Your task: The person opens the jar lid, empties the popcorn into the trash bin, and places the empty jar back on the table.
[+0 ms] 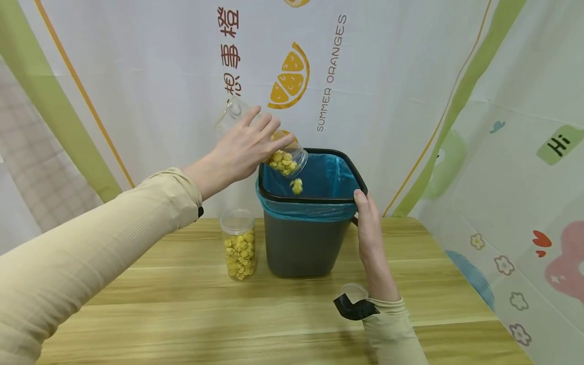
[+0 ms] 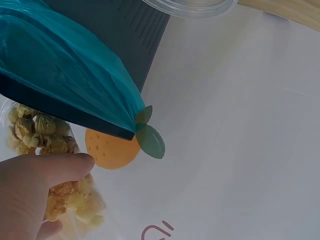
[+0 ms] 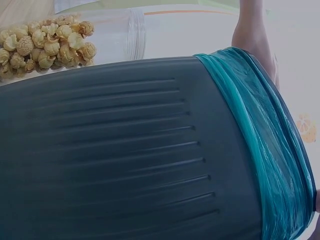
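Note:
My left hand (image 1: 248, 144) grips a clear plastic jar (image 1: 231, 117) tilted mouth-down over a dark grey trash can (image 1: 303, 246). Yellow popcorn (image 1: 282, 162) lies near the jar's mouth, and one loose piece (image 1: 297, 186) is in the air just below it. A blue bag (image 1: 335, 172) lines the can and folds over its rim. On the can's right side my right hand (image 1: 368, 223) holds the rim, thumb on top. In the left wrist view, the left thumb (image 2: 65, 167) lies across the jar, with popcorn showing behind it.
A second clear jar (image 1: 239, 251), partly filled with popcorn and with its top upright, stands left of the can on the wooden table (image 1: 182, 309). A round clear lid (image 1: 354, 291) lies by my right wrist. Behind the table hangs a printed white curtain (image 1: 378, 66).

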The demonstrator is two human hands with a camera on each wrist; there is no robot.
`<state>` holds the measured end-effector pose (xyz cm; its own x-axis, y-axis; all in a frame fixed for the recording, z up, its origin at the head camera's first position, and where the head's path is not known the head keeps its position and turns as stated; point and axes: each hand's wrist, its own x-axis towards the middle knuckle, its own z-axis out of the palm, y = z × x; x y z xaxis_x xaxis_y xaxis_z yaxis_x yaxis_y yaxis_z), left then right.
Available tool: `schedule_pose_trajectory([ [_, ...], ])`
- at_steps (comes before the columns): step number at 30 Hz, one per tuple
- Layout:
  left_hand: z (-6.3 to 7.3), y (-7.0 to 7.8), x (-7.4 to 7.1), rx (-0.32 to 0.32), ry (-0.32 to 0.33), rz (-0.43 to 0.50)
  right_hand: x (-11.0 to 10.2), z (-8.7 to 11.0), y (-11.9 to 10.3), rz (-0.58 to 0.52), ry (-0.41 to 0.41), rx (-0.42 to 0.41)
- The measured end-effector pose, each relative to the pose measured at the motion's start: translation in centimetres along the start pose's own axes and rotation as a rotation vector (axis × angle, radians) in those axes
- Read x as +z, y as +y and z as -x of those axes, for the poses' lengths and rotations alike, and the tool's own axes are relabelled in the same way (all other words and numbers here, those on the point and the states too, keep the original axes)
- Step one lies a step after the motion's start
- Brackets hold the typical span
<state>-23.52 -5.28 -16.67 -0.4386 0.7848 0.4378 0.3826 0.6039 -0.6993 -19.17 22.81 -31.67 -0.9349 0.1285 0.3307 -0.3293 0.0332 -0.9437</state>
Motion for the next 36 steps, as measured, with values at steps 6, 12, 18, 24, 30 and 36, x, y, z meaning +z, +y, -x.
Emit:
schedule_pose_trajectory([
  [6,-0.2,0.2,0.0,0.02,-0.004,-0.022,-0.2,0.1,0.1,-0.011,-0.004,-0.005],
  [12,-0.7,0.2,-0.2,0.041,-0.008,-0.069,-0.2,0.1,0.1,-0.007,-0.004,-0.002],
  [18,-1.0,0.1,-0.2,0.048,0.001,-0.088,-0.1,0.0,0.1,-0.004,-0.003,-0.003],
  [24,-1.3,0.2,-0.3,0.07,-0.002,-0.119,0.0,0.2,0.0,-0.002,0.004,-0.005],
  [30,-1.7,0.4,-0.4,0.126,0.01,-0.19,0.0,0.2,0.0,0.004,0.004,0.004],
  [36,-2.1,0.5,-0.4,0.189,0.013,-0.256,-0.1,0.2,0.0,-0.008,0.0,-0.01],
])
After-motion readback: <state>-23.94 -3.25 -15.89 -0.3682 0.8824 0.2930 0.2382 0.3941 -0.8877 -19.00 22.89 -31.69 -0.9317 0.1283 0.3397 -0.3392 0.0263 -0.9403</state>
